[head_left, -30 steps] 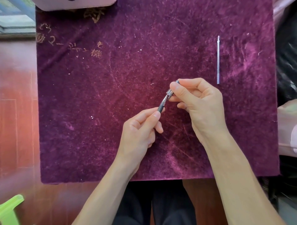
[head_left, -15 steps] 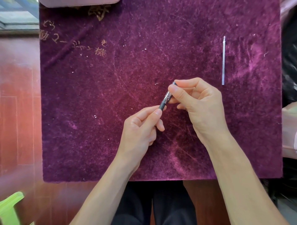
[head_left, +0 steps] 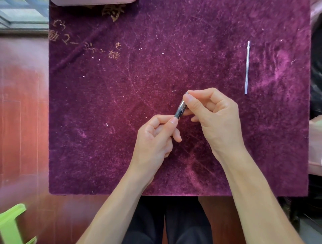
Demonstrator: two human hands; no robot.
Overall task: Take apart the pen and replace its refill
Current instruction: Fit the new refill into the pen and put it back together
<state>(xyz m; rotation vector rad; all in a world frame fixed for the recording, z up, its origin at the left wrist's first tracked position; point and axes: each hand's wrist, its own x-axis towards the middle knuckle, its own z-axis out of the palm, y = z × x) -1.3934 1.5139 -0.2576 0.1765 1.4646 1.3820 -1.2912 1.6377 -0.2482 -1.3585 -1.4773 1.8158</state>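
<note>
A dark pen (head_left: 179, 110) with a black ribbed grip and a clear, silvery front section is held slanted above the purple velvet mat (head_left: 122, 104). My left hand (head_left: 155, 139) pinches its lower end between thumb and forefinger; most of the barrel is hidden in that fist. My right hand (head_left: 214, 118) pinches the upper tip end with thumb and forefinger. A thin clear refill (head_left: 247, 68) lies by itself on the mat at the upper right, running nearly straight away from me, well apart from both hands.
The mat carries gold embroidered characters (head_left: 90, 45) at its far left. A pale pink object (head_left: 94, 2) sits at the mat's far edge. A green plastic piece (head_left: 10, 224) is at the lower left on the reddish floor. Pink fabric (head_left: 315, 144) borders the right edge.
Both hands keep their hold on the pen. The visible stretch of pen between the two hands looks slightly shorter, and my right fingers have shifted a little on the tip end.
</note>
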